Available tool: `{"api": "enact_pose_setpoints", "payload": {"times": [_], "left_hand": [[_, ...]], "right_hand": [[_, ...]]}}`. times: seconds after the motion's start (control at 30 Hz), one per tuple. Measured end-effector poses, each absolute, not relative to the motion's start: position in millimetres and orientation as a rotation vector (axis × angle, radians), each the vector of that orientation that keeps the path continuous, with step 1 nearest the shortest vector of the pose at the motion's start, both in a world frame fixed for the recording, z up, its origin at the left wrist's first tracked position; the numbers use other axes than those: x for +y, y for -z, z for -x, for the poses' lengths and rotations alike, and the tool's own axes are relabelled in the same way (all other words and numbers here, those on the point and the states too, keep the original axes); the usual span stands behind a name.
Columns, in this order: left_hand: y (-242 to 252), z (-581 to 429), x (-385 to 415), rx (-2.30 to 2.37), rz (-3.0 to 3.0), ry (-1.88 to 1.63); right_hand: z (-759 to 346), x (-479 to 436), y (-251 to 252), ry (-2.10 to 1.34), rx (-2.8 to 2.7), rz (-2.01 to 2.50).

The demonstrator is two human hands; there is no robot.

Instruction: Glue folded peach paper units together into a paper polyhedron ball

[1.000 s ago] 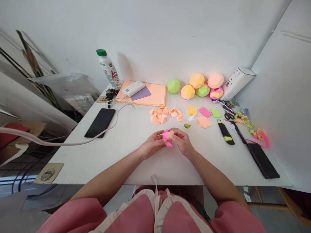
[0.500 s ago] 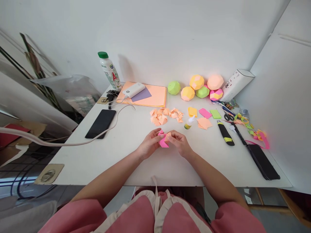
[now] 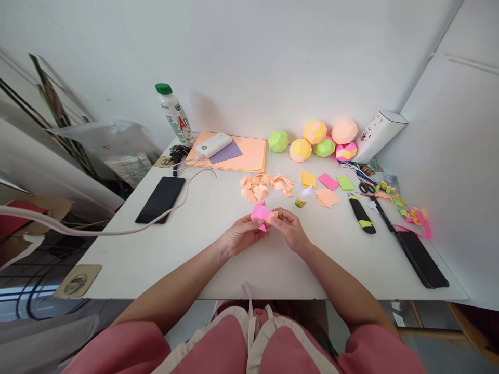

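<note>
Between my hands, just above the white table (image 3: 187,259), is a folded pink paper piece (image 3: 262,212). My left hand (image 3: 244,234) pinches it from the left, thumb on top. On its right side, my right hand (image 3: 289,227) pinches a folded peach paper piece (image 3: 272,217) against the pink one; how the two join is partly hidden by my fingers. Beyond my hands lies a pile of folded peach paper pieces (image 3: 254,188). A small glue bottle (image 3: 302,197) with a white tip stands beyond my right hand.
Flat paper stacks in orange (image 3: 308,180), pink (image 3: 328,182), green (image 3: 345,183) and peach (image 3: 328,197) lie right of centre. Several paper balls (image 3: 315,132) rest by the wall. A utility knife (image 3: 362,214), scissors (image 3: 366,188) and a black pouch (image 3: 421,259) are right; a phone (image 3: 160,200) and cable (image 3: 117,232) are left.
The pink piece has been turned in my fingers, with a point now sticking up and another down. My left fingers have shifted beneath it, while the right hand keeps its pinch.
</note>
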State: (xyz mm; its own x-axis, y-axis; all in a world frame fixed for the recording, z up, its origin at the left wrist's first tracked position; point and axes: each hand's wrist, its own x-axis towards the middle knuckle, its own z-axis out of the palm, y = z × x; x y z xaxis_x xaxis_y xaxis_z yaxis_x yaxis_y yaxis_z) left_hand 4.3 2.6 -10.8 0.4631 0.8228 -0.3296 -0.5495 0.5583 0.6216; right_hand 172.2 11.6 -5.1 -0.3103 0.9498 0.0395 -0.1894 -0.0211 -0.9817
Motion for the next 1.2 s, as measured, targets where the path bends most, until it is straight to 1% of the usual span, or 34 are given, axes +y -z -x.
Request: {"api": "enact_pose_setpoints", "payload": {"times": [0.13, 0.27, 0.5, 0.57, 0.7, 0.87, 0.93, 1.1, 1.2], "left_hand": [[7, -3, 4, 0.712, -0.578, -1.017], [8, -2, 3, 0.787, -0.624, -1.045], [8, -1, 3, 0.839, -0.662, -1.006], [6, -1, 3, 0.788, -0.659, -0.997], [7, -2, 3, 0.645, -0.614, -0.845], [14, -6, -3, 0.648, -0.626, -0.636], [16, -9, -6, 0.655, -0.689, -0.676], [19, -12, -6, 0.744, -0.803, -1.011], [18, -13, -5, 0.792, -0.768, -1.09]], "right_hand": [[-172, 12, 8, -1.458, -1.398, 0.999], [-172, 12, 9, -1.446, -1.463, 1.06], [-173, 11, 4, -1.609, -1.338, 1.028], [-174, 12, 4, -1.648, -1.289, 1.002], [-175, 15, 5, -1.672, -1.181, 0.958], [-175, 15, 5, -1.665, -1.097, 0.938], [-174, 14, 5, -1.654, -1.105, 0.941], [-173, 13, 7, -1.633, -1.141, 0.938], [-172, 12, 8, -1.638, -1.147, 0.933]]}}
